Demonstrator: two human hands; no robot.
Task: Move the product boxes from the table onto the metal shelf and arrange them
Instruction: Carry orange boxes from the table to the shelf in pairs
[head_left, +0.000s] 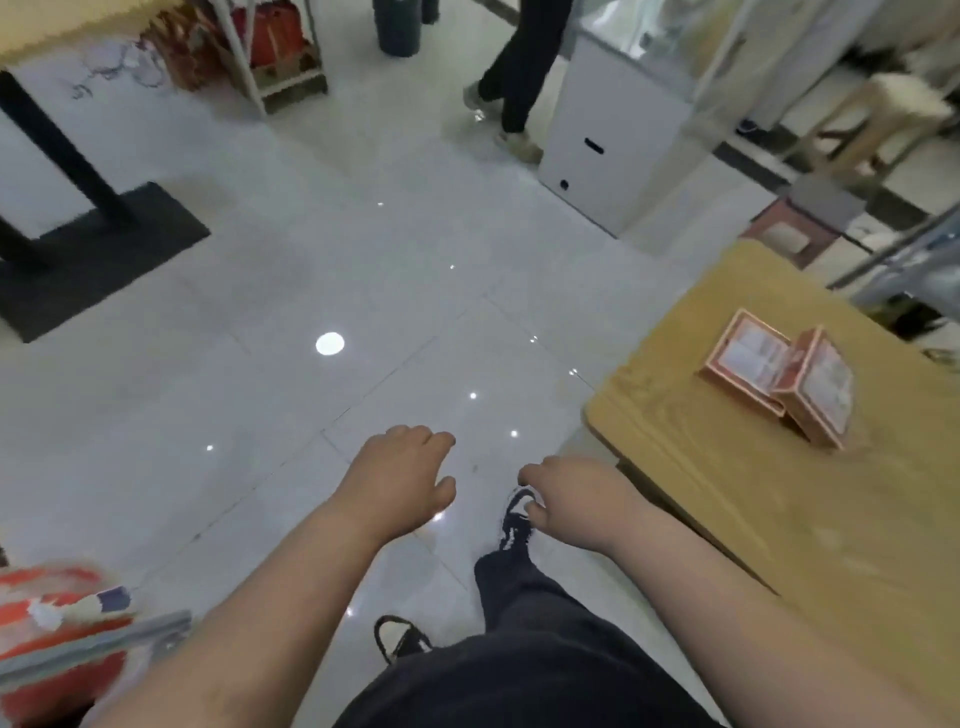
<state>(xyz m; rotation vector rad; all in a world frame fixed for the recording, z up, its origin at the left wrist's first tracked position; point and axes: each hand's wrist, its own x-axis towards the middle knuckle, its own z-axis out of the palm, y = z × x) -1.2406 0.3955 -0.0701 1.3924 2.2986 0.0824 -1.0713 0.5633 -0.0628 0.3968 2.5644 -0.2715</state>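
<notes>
Hands counted: 2, both held out over the floor tiles (260, 364).
Grip of the left hand (400, 480): loose, fingers lightly curled, holding nothing.
Grip of the right hand (571, 501): also loose and empty, fingers curled downward.
The hands are near each other, not touching. The right hand is near the left edge of the desk (753, 519), not over it.

Product boxes counted: 2, both on the wooden desk toward its far side, well apart from either hand.
The flat box (745, 358) lies face up.
The tilted box (821, 389) stands on edge, touching the flat one's right side.
Both have orange-pink borders round a pale printed panel; the print is too blurred to read.

Further out:
- 1 white cabinet (608, 135) beyond the desk.
- Another person's legs (511, 67) in dark trousers just beside the cabinet.
- 1 black base plate (88, 260) at left.
- 1 rack (275, 57) with red packages at top left.
- 1 red-orange bag (62, 639) at bottom left, blurred.
</notes>
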